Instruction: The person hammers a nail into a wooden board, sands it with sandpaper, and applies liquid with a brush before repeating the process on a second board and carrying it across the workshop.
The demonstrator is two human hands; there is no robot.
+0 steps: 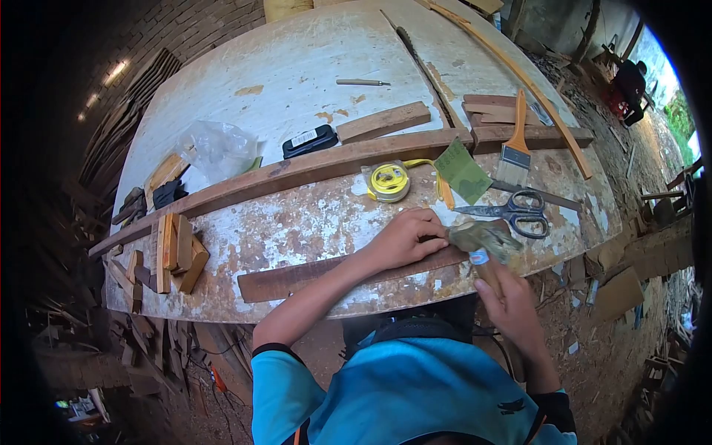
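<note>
A flat dark wood strip [297, 280] lies along the near edge of the worktable. My left hand [408, 239] rests on its right part, fingers bent and pressed together; whatever they pinch is hidden. My right hand [510, 300] is closed around the handle [487, 273] of a tool. Motion blurs the tool's greyish-green head [483, 237], beside my left fingertips. Dark-handled scissors [519, 213] lie just beyond it, near a green sandpaper sheet [461, 172]. A yellow tape measure [389, 182] sits beyond my left hand.
A long wooden bar [311, 165] crosses the worktable [282, 59]. A brush [515, 148], wood offcuts [383, 122], a black case [309, 141] and a plastic bag [216, 148] lie around it. Small blocks [178, 248] stand at left; a curved strip [519, 74] lies at right.
</note>
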